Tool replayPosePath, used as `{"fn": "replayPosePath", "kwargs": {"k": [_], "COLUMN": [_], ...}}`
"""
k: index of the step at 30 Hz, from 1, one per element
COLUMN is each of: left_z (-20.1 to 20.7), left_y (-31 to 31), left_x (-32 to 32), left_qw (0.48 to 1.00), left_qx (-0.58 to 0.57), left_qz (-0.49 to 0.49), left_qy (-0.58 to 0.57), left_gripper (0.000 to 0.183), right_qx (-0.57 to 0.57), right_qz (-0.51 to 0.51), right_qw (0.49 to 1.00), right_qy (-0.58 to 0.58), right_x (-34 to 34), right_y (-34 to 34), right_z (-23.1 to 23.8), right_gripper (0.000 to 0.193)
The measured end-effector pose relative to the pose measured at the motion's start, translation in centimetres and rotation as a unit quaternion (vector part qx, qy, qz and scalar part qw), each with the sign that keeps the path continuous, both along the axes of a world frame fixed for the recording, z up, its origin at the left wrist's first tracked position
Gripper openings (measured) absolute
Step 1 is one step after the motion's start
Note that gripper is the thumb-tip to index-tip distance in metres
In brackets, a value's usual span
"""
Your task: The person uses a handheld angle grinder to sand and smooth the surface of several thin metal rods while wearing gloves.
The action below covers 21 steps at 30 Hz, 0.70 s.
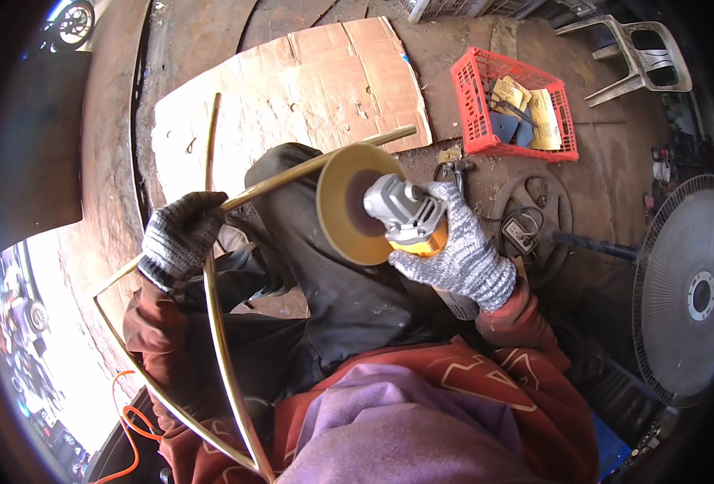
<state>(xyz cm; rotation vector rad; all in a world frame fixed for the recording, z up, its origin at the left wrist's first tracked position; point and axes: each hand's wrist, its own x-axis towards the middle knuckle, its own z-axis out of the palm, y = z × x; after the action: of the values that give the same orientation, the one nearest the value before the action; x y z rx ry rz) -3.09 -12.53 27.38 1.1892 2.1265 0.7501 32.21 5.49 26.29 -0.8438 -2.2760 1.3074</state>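
Note:
Gloved in grey knit, my right hand is wrapped round an angle grinder with a silver head and an orange-yellow band. Its broad tan disc looks smeared, as if spinning, and lies against or just over a gold-coloured metal tube; contact cannot be made out. My left hand, in a grey glove with dark fingers, grips that tube near where it crosses a second bent tube of the same frame. The far end of the held tube reaches past my raised knee in dark trousers.
A flattened cardboard sheet lies ahead on the floor. Beyond the grinder, a red plastic crate holds papers and tools, with a hammer nearby. A large fan stands at right, a pale plastic chair behind. An orange cord curls at lower left.

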Motion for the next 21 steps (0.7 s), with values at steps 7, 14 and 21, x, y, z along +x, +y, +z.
{"fn": "replayPosePath", "kwargs": {"k": [7,14,21], "left_z": [0.3,1.2,4.1], "left_y": [-0.9,0.4,0.4], "left_x": [-0.6,0.0,2.6], "left_qw": [0.999,1.000,0.998], "left_qx": [0.031,0.012,-0.065], "left_qz": [-0.014,-0.023,0.003], "left_qy": [0.008,-0.016,-0.011], "left_gripper": [0.022,0.025,0.024], "right_qx": [-0.172,-0.471,-0.481], "right_qz": [-0.090,-0.023,-0.018], "right_qw": [0.980,0.858,0.823], "right_qy": [0.051,0.202,0.303], "right_x": [3.2,0.8,-11.8], "right_y": [1.1,5.6,8.3], "right_z": [1.9,2.8,2.5], "right_gripper": [0.084,0.041,0.047]}}
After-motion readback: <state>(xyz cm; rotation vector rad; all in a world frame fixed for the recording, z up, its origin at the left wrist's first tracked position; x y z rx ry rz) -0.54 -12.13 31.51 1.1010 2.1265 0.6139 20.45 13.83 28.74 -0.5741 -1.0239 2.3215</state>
